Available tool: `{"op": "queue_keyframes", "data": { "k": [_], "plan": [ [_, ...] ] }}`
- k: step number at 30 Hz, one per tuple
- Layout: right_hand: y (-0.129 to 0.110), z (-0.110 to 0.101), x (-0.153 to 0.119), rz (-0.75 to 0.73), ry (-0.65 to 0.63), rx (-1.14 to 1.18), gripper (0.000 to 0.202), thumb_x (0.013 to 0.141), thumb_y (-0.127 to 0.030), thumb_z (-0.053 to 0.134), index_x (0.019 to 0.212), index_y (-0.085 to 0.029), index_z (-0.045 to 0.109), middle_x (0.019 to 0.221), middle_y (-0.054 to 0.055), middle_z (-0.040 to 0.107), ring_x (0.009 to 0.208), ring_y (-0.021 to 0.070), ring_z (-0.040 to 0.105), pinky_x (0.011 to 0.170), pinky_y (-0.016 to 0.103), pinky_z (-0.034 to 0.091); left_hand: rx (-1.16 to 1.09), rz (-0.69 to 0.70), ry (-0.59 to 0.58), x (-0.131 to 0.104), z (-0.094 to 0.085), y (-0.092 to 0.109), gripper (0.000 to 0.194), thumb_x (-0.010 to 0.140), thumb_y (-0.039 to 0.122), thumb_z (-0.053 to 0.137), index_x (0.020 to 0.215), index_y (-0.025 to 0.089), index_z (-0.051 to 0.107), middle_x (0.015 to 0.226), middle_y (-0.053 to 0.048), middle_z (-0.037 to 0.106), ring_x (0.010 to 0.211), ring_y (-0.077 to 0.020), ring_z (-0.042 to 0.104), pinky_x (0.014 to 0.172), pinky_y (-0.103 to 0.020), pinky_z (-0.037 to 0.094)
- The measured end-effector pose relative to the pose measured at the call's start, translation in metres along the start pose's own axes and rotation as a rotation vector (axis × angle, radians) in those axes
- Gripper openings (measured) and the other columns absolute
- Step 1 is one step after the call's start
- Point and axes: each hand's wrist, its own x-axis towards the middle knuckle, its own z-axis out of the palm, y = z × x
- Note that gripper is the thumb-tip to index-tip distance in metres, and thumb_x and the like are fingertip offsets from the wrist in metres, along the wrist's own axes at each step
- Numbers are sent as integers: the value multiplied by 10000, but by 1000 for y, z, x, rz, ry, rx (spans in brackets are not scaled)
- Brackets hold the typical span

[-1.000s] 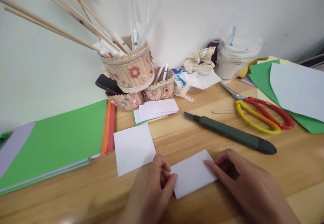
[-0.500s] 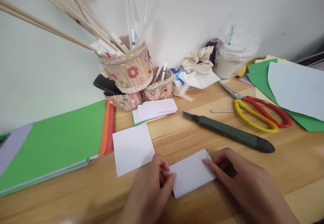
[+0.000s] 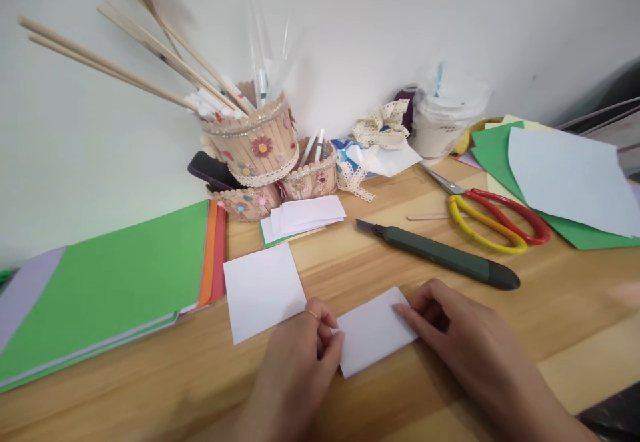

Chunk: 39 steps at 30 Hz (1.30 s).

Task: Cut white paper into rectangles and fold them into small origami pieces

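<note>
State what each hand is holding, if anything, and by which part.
One white paper, held between both: the left hand at its left edge, the right hand at its right edge.

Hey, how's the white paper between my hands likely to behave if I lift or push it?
The white paper is probably light, since its edges look thin. Lifted by one corner, it may bend, as it looks like plain paper with no stiff backing visible. Pushed, it would likely slide rather than roll, being flat, and the wooden table looks smooth.
</note>
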Motion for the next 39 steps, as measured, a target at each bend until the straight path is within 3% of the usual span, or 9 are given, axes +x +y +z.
{"op": "queue_keyframes", "data": {
  "k": [7,11,15,17,18,21,24,28,39],
  "plan": [
    [-6,0,-6,-132,73,-165,254,827,-425,435,674,-231,494,615,-10,590,504,161,551,425,250,325,82,84,-13,-1,-3,4,91,809,180,445,750,199,512,574,48,520,547,-126,500,545,-226,345],
    [-8,0,-10,-205,133,-239,268,871,-403,383,710,-228,506,699,8,593,566,166,560,425,245,299,279,179,42,-3,-5,4,119,826,154,447,759,188,539,591,29,536,581,-143,518,551,-244,373],
    [-4,-1,-7,-224,167,-289,285,860,-445,445,696,-222,513,731,18,572,653,184,561,454,252,321,521,677,135,-1,-5,-4,277,876,77,376,982,192,604,1005,-74,626,944,-225,531,776,-354,446],
    [-1,-1,-6,-210,161,-313,280,862,-439,466,695,-218,511,718,9,564,635,179,549,463,260,331,604,944,56,3,-5,-10,370,903,71,354,1142,260,563,1241,-47,553,1174,-264,414,937,-461,374],
    [0,-1,-6,-214,160,-317,272,867,-428,469,703,-216,514,723,7,567,628,175,547,466,264,338,646,998,6,5,-5,-13,389,916,84,353,1205,282,522,1301,-23,517,1250,-276,338,990,-515,312],
    [2,0,-13,-316,243,-309,246,900,-369,435,770,-196,552,792,36,594,709,190,568,518,283,403,722,991,-74,9,-5,-18,426,933,114,349,1302,314,424,1386,19,437,1347,-300,177,1028,-616,191],
    [2,0,-28,-581,353,-308,238,917,-220,372,941,-150,597,912,97,619,868,219,561,687,336,470,750,962,-108,9,-5,-19,451,937,131,357,1340,332,368,1430,34,368,1365,-322,120,1021,-652,167],
    [4,0,-48,-837,249,-397,332,877,-129,357,1136,-135,565,1031,116,638,960,229,557,793,384,475,758,959,-111,8,-6,-17,451,932,143,390,1344,322,366,1419,6,387,1373,-311,113,1021,-661,157],
    [27,-10,-48,-847,161,-512,413,870,-135,370,1257,-191,506,1276,65,558,1168,244,496,891,439,448,890,859,-269,-8,-35,-5,446,854,109,538,1249,310,490,1395,-64,419,1347,-295,240,1016,-647,153]
  ]
}}
